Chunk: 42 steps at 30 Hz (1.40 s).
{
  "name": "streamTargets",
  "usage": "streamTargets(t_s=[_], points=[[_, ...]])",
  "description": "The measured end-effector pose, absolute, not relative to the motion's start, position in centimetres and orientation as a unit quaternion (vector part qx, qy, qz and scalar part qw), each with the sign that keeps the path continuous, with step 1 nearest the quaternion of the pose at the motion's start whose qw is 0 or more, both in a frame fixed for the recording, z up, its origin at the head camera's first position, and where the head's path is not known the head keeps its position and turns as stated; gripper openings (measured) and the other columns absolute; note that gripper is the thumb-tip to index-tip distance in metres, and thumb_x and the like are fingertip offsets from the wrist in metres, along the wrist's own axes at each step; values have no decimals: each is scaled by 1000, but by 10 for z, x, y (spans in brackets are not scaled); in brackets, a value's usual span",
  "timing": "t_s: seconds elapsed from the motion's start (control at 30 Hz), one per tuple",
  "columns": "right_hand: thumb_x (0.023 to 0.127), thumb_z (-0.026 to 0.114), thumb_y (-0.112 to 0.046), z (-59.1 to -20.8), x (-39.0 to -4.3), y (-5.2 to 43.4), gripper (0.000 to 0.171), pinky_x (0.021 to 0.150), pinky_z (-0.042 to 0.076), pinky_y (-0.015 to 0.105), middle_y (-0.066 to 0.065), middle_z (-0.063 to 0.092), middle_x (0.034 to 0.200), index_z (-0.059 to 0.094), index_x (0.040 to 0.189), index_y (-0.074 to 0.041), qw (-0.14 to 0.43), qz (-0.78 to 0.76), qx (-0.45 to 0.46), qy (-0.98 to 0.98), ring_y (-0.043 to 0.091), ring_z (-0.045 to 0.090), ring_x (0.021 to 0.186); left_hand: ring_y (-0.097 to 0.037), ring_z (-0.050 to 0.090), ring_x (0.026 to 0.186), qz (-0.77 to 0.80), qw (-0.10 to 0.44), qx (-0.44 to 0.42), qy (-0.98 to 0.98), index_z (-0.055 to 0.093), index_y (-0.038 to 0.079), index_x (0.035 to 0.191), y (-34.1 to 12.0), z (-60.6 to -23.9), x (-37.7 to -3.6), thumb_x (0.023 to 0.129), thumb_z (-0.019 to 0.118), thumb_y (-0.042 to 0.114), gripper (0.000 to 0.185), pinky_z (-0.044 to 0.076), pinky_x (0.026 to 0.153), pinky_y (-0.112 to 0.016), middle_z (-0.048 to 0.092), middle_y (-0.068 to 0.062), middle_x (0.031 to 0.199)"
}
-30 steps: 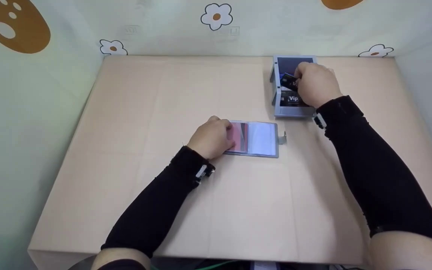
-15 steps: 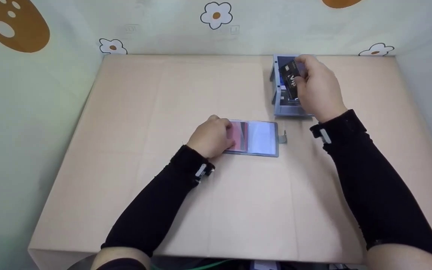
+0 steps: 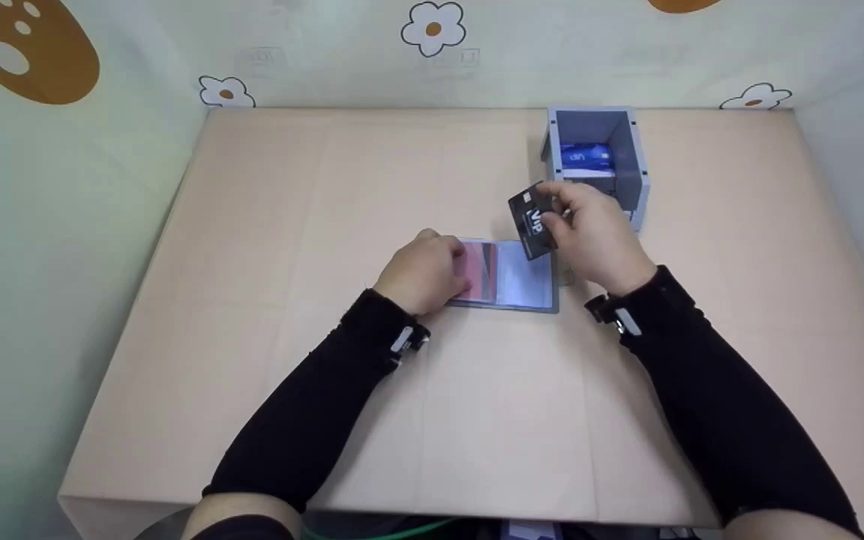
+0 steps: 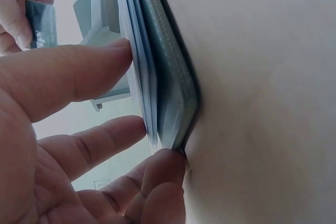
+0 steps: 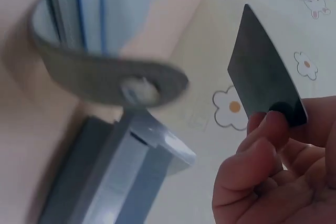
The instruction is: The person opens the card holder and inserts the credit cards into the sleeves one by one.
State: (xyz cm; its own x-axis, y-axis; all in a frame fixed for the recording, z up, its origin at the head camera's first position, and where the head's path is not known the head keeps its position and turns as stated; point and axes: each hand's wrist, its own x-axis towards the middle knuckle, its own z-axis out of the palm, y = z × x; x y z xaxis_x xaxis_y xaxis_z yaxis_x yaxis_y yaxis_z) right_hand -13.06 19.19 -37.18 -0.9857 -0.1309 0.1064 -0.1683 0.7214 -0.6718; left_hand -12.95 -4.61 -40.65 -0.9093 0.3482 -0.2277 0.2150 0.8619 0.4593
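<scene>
A black card (image 3: 532,222) printed "Vip" is pinched between thumb and fingers of my right hand (image 3: 593,240). It is tilted over the right page of a grey card holder (image 3: 554,300), which lies spread on the table. Clear sleeves fill the holder, with a pink-red card (image 3: 473,271) on its left side. My left hand (image 3: 421,276) holds that left side, its palm hiding the outer edge. In the left wrist view, fingertips press the stacked sleeves (image 4: 144,77) and the cover's corner. The snap strap (image 5: 105,80) shows close in the right wrist view.
A grey box (image 3: 638,165) stands near the table's back edge, right of centre, with a blue card (image 3: 586,156) and other cards inside. A flower-patterned wall (image 3: 327,60) rises behind the beige-covered table (image 3: 312,187).
My right hand has lifted the black card out of the grey box and brought it left and nearer, over the card holder. My left hand has stayed in place.
</scene>
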Motion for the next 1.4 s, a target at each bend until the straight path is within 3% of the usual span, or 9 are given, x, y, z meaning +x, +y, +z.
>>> streamTargets(t_s=[0.27, 0.57, 1.07, 1.4], points=[[101, 63, -3, -388, -124, 182, 40, 99, 53, 48, 17, 68, 112, 64, 141, -1, -24, 343, 99, -934, 32, 63, 108, -23, 63, 109, 215, 152, 150, 953, 67, 8, 139, -46, -406, -130, 94, 79, 32, 52, 53, 103, -40, 64, -11, 124], [102, 63, -7, -397, -121, 176, 39, 110, 50, 51, 21, 67, 137, 65, 141, -3, -59, 320, 122, -938, 33, 64, 125, -23, 63, 110, 216, 156, 146, 953, 67, 9, 139, -47, -406, -129, 94, 80, 33, 54, 53, 104, -39, 63, -10, 124], [100, 65, -8, -402, -120, 172, 38, 112, 48, 51, 21, 68, 136, 67, 137, -2, -60, 304, 136, -941, 34, 64, 127, -24, 64, 109, 217, 150, 151, 953, 67, 8, 138, -48, -406, -129, 93, 79, 32, 52, 54, 104, -41, 63, -13, 126], [99, 69, -12, -405, -118, 169, 40, 108, 50, 51, 22, 71, 130, 67, 137, 0, -51, 276, 145, -949, 34, 67, 118, -24, 64, 110, 214, 153, 152, 953, 66, 8, 140, -47, -406, -129, 94, 79, 34, 54, 53, 105, -41, 63, -12, 127]])
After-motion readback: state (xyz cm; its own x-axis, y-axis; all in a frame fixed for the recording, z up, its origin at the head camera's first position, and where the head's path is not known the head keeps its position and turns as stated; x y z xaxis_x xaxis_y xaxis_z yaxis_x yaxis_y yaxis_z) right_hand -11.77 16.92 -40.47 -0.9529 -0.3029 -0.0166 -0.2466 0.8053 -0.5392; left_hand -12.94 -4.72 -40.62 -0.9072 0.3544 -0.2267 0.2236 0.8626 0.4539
